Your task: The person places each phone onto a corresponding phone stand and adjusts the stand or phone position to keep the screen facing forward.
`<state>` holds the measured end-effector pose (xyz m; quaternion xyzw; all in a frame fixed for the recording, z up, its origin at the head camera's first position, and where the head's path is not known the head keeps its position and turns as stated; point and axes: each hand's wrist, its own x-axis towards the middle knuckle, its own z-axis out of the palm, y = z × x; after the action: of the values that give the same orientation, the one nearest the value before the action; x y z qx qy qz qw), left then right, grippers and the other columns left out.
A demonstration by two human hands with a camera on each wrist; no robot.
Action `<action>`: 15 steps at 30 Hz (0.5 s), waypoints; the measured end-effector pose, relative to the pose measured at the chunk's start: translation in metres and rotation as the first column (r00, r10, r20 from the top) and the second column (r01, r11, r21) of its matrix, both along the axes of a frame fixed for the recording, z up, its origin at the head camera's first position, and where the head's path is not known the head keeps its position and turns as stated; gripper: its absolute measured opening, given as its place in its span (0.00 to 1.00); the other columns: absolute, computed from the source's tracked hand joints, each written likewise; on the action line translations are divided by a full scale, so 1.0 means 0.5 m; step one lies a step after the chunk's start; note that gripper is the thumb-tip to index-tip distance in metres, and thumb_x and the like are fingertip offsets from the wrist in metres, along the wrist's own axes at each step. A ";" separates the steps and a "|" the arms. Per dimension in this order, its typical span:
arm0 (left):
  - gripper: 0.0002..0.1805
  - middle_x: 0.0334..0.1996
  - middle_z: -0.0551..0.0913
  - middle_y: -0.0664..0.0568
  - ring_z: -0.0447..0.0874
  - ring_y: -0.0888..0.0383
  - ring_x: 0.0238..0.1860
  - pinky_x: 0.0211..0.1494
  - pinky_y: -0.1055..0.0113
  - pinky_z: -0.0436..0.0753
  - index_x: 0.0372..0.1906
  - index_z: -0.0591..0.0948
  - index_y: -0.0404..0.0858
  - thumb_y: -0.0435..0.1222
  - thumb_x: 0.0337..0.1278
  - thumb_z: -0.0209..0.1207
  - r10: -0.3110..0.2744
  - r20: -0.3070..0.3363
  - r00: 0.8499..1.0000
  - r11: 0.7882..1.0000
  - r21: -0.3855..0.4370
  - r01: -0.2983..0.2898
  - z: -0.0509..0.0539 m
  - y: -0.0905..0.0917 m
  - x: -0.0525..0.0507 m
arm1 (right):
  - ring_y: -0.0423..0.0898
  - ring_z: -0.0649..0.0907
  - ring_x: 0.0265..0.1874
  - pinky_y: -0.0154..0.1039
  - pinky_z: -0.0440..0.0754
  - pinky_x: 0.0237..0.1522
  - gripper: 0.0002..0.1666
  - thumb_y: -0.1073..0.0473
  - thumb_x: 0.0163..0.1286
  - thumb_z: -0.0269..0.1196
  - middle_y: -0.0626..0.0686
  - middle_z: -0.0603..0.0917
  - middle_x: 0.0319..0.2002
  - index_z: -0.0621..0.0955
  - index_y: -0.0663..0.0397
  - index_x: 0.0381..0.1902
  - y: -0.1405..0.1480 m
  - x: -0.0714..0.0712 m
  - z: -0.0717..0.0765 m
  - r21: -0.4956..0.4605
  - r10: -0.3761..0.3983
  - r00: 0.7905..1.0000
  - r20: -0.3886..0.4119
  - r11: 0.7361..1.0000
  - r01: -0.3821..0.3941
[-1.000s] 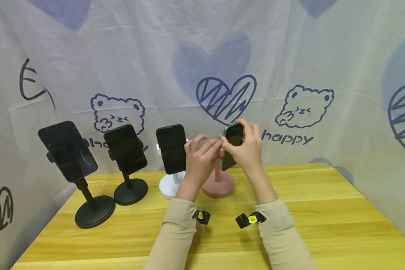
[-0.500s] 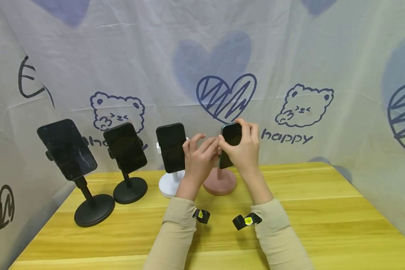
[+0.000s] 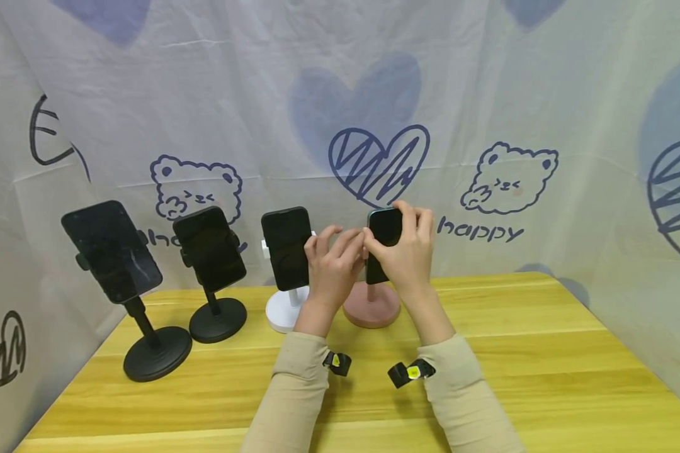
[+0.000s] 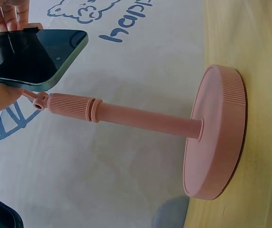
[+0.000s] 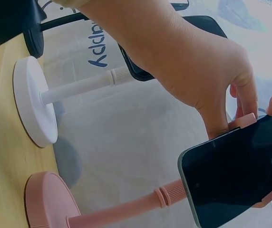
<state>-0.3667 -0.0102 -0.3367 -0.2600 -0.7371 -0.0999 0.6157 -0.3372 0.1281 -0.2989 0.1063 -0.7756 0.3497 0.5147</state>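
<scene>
A smartphone [image 3: 386,228] with a dark screen and green edge stands upright at the pink phone stand [image 3: 372,306]. My right hand [image 3: 410,248] grips the phone across its width, thumb on the left edge and fingers on the right. On the left side my left hand [image 3: 335,270] pinches the pink clamp arm [image 5: 244,121] by the phone's edge, as the right wrist view shows. Behind the phone, the rest of the clamp is mostly hidden. The stand's ribbed collar and pole [image 4: 148,120] are plain in the left wrist view.
Left of my hands, a white phone stand [image 3: 283,311] holds a dark phone [image 3: 286,248]. Further left, two black phone stands [image 3: 218,321] [image 3: 157,353] each hold a phone. They stand on a wooden table [image 3: 544,377] before a printed cloth [image 3: 487,94].
The phone has turned from an angled pose to face more to the front, shifting slightly left with my right hand. The pink base has slid a little right. My left hand stays nearly in place.
</scene>
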 end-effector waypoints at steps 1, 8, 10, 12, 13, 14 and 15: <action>0.12 0.45 0.86 0.59 0.73 0.53 0.55 0.55 0.50 0.64 0.46 0.86 0.48 0.40 0.56 0.66 -0.001 0.003 1.000 1.000 0.001 0.001 -0.001 0.000 0.001 | 0.58 0.71 0.47 0.52 0.80 0.45 0.35 0.48 0.55 0.71 0.63 0.69 0.48 0.74 0.56 0.57 0.000 0.000 -0.001 -0.001 0.000 1.000 0.002 1.000 0.000; 0.12 0.43 0.86 0.59 0.73 0.53 0.54 0.55 0.51 0.64 0.47 0.86 0.47 0.41 0.59 0.65 -0.003 0.008 1.000 1.000 0.011 0.003 -0.003 -0.005 0.005 | 0.57 0.71 0.47 0.52 0.78 0.46 0.36 0.46 0.55 0.72 0.63 0.69 0.47 0.74 0.56 0.57 -0.001 0.001 -0.002 -0.008 0.003 1.000 0.006 1.000 -0.003; 0.12 0.43 0.86 0.58 0.73 0.53 0.54 0.54 0.51 0.64 0.48 0.86 0.47 0.42 0.59 0.64 -0.001 0.010 1.000 1.000 0.014 0.001 -0.003 -0.006 0.007 | 0.57 0.71 0.47 0.52 0.78 0.46 0.36 0.46 0.55 0.73 0.63 0.69 0.47 0.74 0.56 0.57 -0.002 0.000 -0.003 -0.006 0.003 1.000 0.004 1.000 -0.003; 0.12 0.43 0.86 0.58 0.73 0.53 0.54 0.54 0.52 0.64 0.48 0.86 0.47 0.42 0.59 0.65 0.002 0.014 1.000 1.000 0.016 -0.002 -0.004 -0.008 0.008 | 0.58 0.71 0.47 0.52 0.78 0.46 0.36 0.46 0.55 0.73 0.63 0.69 0.47 0.75 0.56 0.56 -0.002 -0.002 -0.005 -0.004 0.001 1.000 -0.002 1.000 -0.001; 0.13 0.43 0.86 0.58 0.73 0.53 0.54 0.54 0.52 0.63 0.48 0.86 0.48 0.42 0.59 0.65 0.003 0.017 1.000 1.000 0.017 -0.003 -0.005 -0.008 0.009 | 0.58 0.71 0.47 0.52 0.78 0.46 0.36 0.45 0.55 0.73 0.63 0.69 0.47 0.75 0.56 0.56 -0.002 -0.002 -0.005 -0.003 -0.001 1.000 -0.007 1.000 0.001; 0.13 0.43 0.86 0.58 0.73 0.53 0.54 0.54 0.52 0.63 0.48 0.86 0.48 0.43 0.59 0.65 0.004 0.020 1.000 1.000 0.017 -0.005 -0.005 -0.009 0.009 | 0.58 0.71 0.47 0.52 0.78 0.46 0.36 0.45 0.55 0.73 0.63 0.69 0.47 0.75 0.56 0.56 -0.002 -0.004 -0.006 -0.002 -0.003 1.000 -0.011 1.000 0.003; 0.13 0.43 0.86 0.58 0.73 0.53 0.54 0.54 0.52 0.63 0.48 0.86 0.48 0.42 0.58 0.65 0.007 0.022 1.000 1.000 0.017 -0.007 -0.005 -0.009 0.010 | 0.58 0.71 0.47 0.52 0.77 0.46 0.36 0.45 0.55 0.73 0.63 0.69 0.47 0.75 0.56 0.56 -0.003 -0.004 -0.007 -0.001 -0.004 1.000 -0.016 1.000 0.004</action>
<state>-0.3619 -0.0149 -0.3393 -0.2512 -0.7437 -0.1069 0.6102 -0.3395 0.1268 -0.3023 0.1073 -0.7714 0.3484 0.5215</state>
